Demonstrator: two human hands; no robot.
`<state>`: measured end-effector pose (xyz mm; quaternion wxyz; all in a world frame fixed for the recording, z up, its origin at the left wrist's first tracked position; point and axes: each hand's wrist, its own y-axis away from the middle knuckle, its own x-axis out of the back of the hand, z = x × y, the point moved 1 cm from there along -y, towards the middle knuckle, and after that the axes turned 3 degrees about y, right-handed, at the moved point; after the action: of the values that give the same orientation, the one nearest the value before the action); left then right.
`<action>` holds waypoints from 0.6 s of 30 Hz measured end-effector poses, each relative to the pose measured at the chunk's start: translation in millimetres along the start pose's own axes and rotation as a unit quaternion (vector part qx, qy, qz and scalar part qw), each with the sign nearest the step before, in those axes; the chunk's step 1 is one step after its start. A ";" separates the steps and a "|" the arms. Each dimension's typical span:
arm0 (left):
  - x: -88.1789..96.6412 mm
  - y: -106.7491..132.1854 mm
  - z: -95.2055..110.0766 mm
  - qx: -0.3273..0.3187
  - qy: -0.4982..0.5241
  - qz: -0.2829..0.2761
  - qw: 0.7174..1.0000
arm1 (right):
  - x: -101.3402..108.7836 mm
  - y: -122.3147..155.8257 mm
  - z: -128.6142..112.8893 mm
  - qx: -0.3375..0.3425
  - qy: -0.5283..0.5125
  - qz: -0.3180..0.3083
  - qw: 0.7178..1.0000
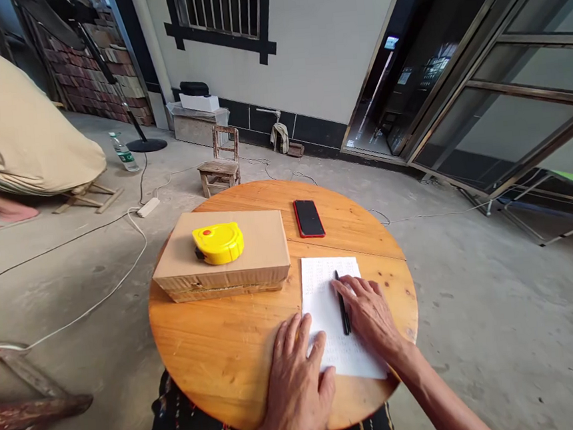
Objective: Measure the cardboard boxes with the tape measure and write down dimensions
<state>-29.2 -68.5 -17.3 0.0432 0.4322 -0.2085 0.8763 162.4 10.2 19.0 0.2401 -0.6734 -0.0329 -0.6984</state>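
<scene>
A sheet of white paper [336, 358] with rows of handwriting lies on the round wooden table [202, 343]. My right hand [372, 311] rests on its right side with fingers bent, gripping a black pen [344, 314] that slants close along the sheet. One fingertip crosses the pen near its upper end. My left hand [298, 378] is flat, palm down and fingers apart, by the paper's lower left edge; it holds nothing. Behind it sits a closed cardboard box [263, 237] with a yellow tape measure [220, 243] on top.
A phone [309, 218] with a red edge lies beyond the paper. Past the table stand a small wooden chair [219, 167], a water bottle [124, 152] and a floor fan [146, 145]. A person [22, 124] bends low at left. Cables and a power strip [148, 208] cross the floor.
</scene>
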 end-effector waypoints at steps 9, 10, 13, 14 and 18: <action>-2.0 0.9 -1.7 -0.006 -0.003 -0.003 1.000 | -4.4 81.3 10.4 -0.119 -0.071 0.039 0.990; -2.2 1.1 -1.9 -0.010 -0.006 0.000 1.000 | -4.0 87.2 9.8 -0.123 -0.076 0.038 0.989; -2.0 1.6 -1.7 -0.022 -0.021 0.005 1.000 | -3.4 95.1 7.3 -0.126 -0.078 0.034 0.988; -1.7 1.6 -1.2 -0.027 -0.029 0.004 0.999 | -3.7 95.2 6.5 -0.125 -0.075 0.034 0.989; -0.8 -0.3 1.5 -0.032 -0.052 -0.006 0.998 | -7.3 91.1 6.6 -0.121 -0.071 0.041 0.989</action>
<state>-27.5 -68.8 -17.0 0.0518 0.4765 -0.2358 0.8454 202.9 -65.6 -12.7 0.1825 -0.7461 0.0630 -0.6372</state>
